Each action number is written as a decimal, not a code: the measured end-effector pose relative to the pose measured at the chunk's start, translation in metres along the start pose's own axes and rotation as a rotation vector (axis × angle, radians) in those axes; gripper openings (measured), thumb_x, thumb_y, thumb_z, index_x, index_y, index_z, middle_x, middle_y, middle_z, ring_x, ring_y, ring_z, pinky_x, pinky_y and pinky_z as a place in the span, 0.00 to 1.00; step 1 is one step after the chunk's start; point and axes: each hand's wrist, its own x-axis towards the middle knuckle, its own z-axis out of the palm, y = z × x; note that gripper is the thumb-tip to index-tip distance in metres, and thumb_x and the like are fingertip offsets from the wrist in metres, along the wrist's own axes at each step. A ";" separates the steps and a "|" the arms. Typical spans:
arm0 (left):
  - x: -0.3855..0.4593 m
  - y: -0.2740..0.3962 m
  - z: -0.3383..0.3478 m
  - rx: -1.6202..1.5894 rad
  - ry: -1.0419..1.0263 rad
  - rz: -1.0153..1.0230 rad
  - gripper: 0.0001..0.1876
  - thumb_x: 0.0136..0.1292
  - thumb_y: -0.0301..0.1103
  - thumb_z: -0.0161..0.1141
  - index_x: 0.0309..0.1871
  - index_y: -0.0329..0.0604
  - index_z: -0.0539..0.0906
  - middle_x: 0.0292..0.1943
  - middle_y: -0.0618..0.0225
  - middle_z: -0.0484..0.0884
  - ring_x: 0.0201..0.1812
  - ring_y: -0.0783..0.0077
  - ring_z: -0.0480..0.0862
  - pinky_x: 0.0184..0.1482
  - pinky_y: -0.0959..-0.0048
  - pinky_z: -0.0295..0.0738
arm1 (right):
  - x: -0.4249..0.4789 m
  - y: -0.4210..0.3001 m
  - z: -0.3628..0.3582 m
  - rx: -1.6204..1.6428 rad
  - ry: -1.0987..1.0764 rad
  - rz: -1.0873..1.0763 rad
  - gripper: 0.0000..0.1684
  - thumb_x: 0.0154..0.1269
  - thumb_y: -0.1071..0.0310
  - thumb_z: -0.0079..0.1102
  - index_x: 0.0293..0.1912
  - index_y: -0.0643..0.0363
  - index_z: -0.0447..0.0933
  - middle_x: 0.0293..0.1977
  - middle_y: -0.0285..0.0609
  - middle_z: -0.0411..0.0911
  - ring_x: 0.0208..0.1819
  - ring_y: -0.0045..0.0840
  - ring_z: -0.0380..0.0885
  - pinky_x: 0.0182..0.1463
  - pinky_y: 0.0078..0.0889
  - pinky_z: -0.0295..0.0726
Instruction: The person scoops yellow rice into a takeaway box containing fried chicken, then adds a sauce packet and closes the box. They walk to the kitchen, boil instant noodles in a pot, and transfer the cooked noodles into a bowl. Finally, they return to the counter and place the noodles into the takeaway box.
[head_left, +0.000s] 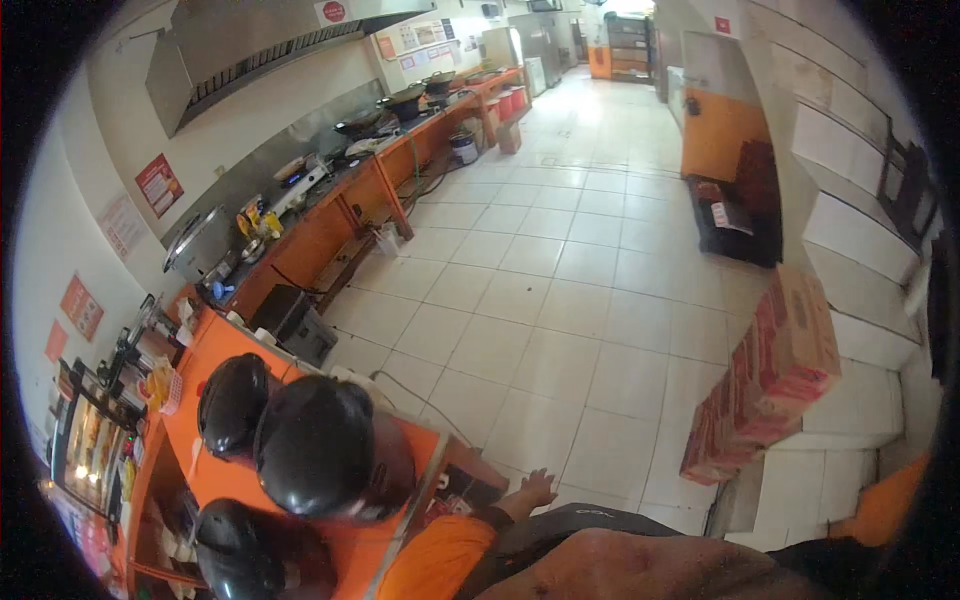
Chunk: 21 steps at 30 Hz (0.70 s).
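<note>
My left hand (535, 489), below an orange sleeve and a dark wristband, reaches out low at the bottom middle. Its fingers are spread over the tiled floor (570, 360), and nothing is in them. Just left of it is the end of an orange counter (420, 435), with some red packets (446, 510) on a shelf beneath. Large black dome-lidded vessels (319, 442) stand on that counter. A blurred patch of bare skin and a dark garment (585, 517) fill the bottom edge. My right hand cannot be made out.
Stacked cardboard boxes (765, 382) stand beside white-tiled stairs (855, 262) on the right. A long orange cooking counter (442, 124) with woks and stoves runs along the left wall under a metal hood (255, 60). A cable (427, 401) trails on the floor. A lit display warmer (90, 465) is far left.
</note>
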 end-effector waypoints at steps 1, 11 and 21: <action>0.015 -0.012 -0.009 -0.020 0.032 0.004 0.33 0.58 0.54 0.53 0.64 0.49 0.62 0.68 0.55 0.52 0.68 0.50 0.52 0.64 0.46 0.52 | 0.028 -0.031 -0.024 0.005 0.048 -0.035 0.18 0.60 0.60 0.49 0.45 0.60 0.74 0.31 0.39 0.75 0.32 0.25 0.74 0.37 0.30 0.74; 0.220 -0.114 -0.171 -0.205 -0.184 -0.270 0.32 0.60 0.49 0.51 0.66 0.48 0.59 0.69 0.60 0.49 0.69 0.54 0.49 0.66 0.47 0.47 | 0.271 -0.335 -0.213 0.462 0.426 -0.758 0.15 0.57 0.60 0.54 0.42 0.56 0.75 0.30 0.34 0.75 0.28 0.17 0.72 0.29 0.20 0.71; 0.427 -0.334 -0.416 -0.273 0.201 -0.512 0.36 0.58 0.57 0.49 0.67 0.52 0.57 0.70 0.64 0.47 0.71 0.55 0.44 0.66 0.46 0.44 | 0.338 -0.607 -0.189 -0.285 -0.234 -0.299 0.18 0.57 0.55 0.53 0.43 0.56 0.76 0.36 0.41 0.75 0.37 0.27 0.71 0.39 0.29 0.70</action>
